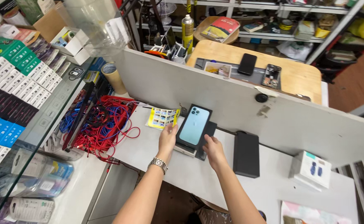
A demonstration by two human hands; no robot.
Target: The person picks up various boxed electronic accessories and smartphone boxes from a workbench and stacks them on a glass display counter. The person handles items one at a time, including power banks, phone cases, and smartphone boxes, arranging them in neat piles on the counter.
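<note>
Pale-blue glass-backed smartphone (194, 125) resting on its black box (199, 137), near the white worktop's (198, 174) back edge.
Left hand (168, 137) and right hand (213, 150) grip the box's sides; the phone looks slippery and fragile, so edges seem safest.

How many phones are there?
3: a light blue phone lying in its black box under both hands, and a black phone and an opened phone on the wooden table. Others may be hidden.
</note>
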